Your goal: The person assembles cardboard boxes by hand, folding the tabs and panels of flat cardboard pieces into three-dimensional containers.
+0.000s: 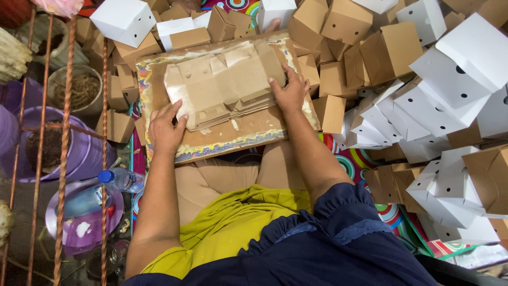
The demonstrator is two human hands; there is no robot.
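Bright even daylight, soft shadows, sharp focus, slight wide-angle bending at edges

Under the left hand's fingers [177, 114] and the right hand's fingers [280, 87], parts of the flat cardboard stack [225, 82] are lying hidden; the folded boxes [460, 63] are running off the frame's edge.

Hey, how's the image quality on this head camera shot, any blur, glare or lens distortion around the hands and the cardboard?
Head view: even, soft light, no glare; the left hand, right hand and stack of flat cardboard blanks are sharp, with only faint shadows under the hands. Wide-angle distortion bends the rusty bars at the left edge, and the white boxes on the right look bright but keep their detail.
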